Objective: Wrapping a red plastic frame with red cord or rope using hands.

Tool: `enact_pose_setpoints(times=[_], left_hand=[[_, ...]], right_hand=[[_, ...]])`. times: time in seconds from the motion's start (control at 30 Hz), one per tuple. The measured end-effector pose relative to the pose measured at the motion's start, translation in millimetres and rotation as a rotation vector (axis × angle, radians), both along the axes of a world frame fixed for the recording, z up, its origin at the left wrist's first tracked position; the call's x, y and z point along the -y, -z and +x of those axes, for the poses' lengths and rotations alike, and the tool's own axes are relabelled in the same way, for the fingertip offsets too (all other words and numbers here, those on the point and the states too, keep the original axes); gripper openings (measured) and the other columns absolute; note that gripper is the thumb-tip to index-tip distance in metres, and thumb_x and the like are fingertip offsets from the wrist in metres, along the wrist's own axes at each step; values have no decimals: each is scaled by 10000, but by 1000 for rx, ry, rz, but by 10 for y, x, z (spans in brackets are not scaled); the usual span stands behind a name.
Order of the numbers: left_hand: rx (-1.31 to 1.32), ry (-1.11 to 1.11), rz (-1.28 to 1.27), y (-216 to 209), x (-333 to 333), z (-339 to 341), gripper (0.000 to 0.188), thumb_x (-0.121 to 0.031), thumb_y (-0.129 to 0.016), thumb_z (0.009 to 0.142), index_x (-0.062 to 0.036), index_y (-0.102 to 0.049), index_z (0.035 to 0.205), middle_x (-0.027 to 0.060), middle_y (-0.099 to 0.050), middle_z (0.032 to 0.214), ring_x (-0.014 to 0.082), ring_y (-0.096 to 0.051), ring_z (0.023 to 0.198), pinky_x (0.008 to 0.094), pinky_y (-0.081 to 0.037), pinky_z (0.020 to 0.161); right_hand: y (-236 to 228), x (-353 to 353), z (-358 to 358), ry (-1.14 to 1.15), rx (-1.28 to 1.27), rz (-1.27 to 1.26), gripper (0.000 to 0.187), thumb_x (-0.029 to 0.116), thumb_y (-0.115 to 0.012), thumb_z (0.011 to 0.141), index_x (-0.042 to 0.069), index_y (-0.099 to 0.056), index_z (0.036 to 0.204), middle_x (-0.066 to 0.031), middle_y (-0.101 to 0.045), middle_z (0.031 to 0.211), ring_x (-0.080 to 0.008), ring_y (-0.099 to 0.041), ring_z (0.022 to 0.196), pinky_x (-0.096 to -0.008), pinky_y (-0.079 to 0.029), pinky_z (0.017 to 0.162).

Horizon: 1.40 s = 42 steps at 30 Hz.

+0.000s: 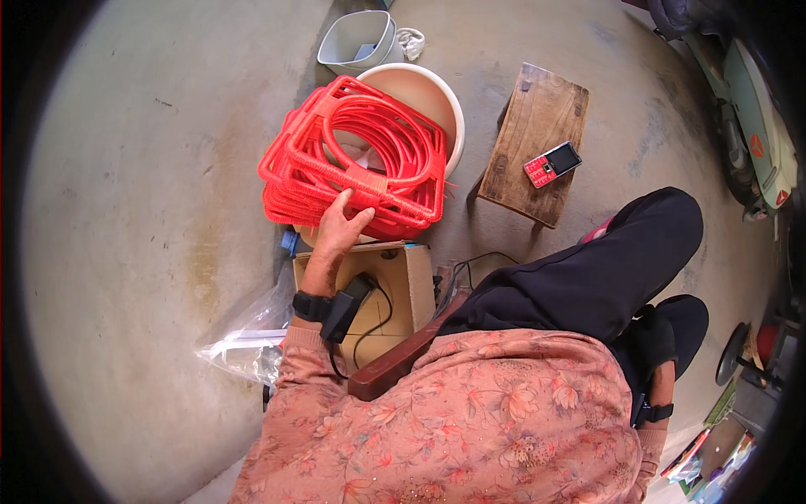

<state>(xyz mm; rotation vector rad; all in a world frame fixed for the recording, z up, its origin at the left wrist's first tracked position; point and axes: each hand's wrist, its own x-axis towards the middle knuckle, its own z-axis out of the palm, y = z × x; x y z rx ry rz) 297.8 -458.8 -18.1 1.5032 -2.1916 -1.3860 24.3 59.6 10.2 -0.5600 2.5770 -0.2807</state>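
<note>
On the cream basin (454, 105): a stack of red frames (407, 155), square in outline with round rings inside, overlapping the rim.
Left hand (337, 227): at the near edge of the stack, thumb and forefinger spread apart and touching the red; the other fingers are hidden, so whether it pinches a frame cannot be told.
Right hand (655, 340): low beside the dark trousers (579, 277); too dark to tell whether spread or pressed together.
Cardboard box (420, 281): open, just nearer the body than the stack, partly behind the left forearm.
Wooden table (546, 105): small and low, right of the basin, bearing a red phone (552, 164).
Grey bucket (357, 42): just beyond the basin.
Clear plastic bag (243, 349): on the floor (151, 252), left of the box.
</note>
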Motion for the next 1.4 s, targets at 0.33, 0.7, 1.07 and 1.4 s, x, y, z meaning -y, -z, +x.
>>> enact_pose_setpoints(times=[0.33,0.7,1.07,1.4], left_hand=[[-174,-168,282,-90,-114,-124,731,-249,-739,801,-26,-383,1399,131,-575,1146,198,-581,1012,315,-524,735],[-189,-111,-257,530,49,-29,544,-320,-780,728,40,-609,1099,160,-607,981,245,-629,868,350,-501,816],[-684,-561,156,423,-174,-184,344,-155,-711,823,7,-527,1065,114,-615,958,204,-623,870,337,-506,824],[-1006,-733,491,482,-123,-47,246,-151,-658,851,-34,-518,1015,124,-619,954,252,-619,925,382,-508,878]], right_hand=[[49,-70,-31,-22,15,44,276,168,-676,750,61,-629,1001,-172,-688,859,-341,-666,813,-396,-524,729],[-4,-32,-2,-19,3,19,270,170,-673,751,57,-630,992,-172,-689,844,-341,-667,802,-404,-523,713],[-52,12,12,-30,14,43,274,169,-660,773,56,-624,1020,-171,-689,882,-339,-666,820,-405,-520,731],[-35,10,11,-9,29,28,268,166,-663,772,53,-617,1011,-176,-687,847,-345,-665,802,-410,-518,714]])
